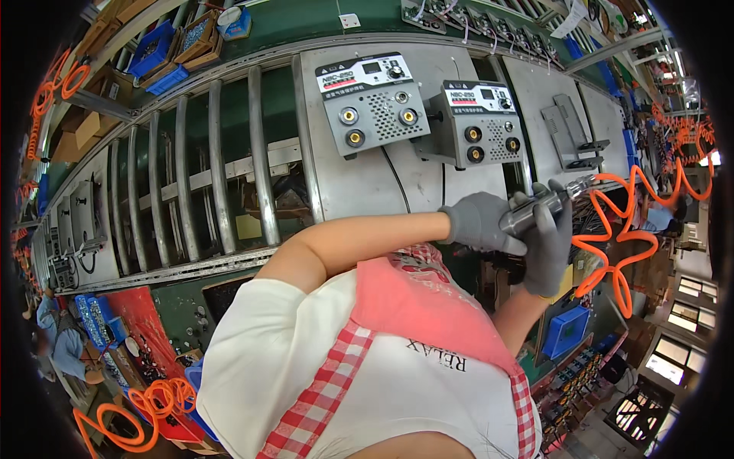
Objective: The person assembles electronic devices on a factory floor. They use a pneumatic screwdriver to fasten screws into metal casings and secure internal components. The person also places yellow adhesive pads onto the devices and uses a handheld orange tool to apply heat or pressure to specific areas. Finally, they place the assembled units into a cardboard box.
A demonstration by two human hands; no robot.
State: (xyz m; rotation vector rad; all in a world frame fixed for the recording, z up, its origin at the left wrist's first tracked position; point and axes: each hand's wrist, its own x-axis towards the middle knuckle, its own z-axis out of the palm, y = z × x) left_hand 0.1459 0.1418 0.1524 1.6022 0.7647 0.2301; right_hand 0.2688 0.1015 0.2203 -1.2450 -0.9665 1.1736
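Note:
Both of my hands wear grey gloves and come together to the right of centre, in front of my apron. They hold a dark metal cylindrical air tool (521, 217), perhaps an air screwdriver. Its narrow silver end joins an orange coiled air hose (623, 239). My right hand (549, 241) wraps its fingers round the barrel. At the wide end, my left hand (480, 222) is closed against the tool. Beyond my hands stand two grey welding machines, the left one (372, 105) and the right one (478, 126), with front panels of knobs and sockets.
A roller conveyor (183, 176) stretches to the left past the pale board (344, 180) under the machines. Further right lies a grey metal panel (562, 130). A blue bin (566, 333) sits by my right elbow. Circuit boards (489, 30) line the far side.

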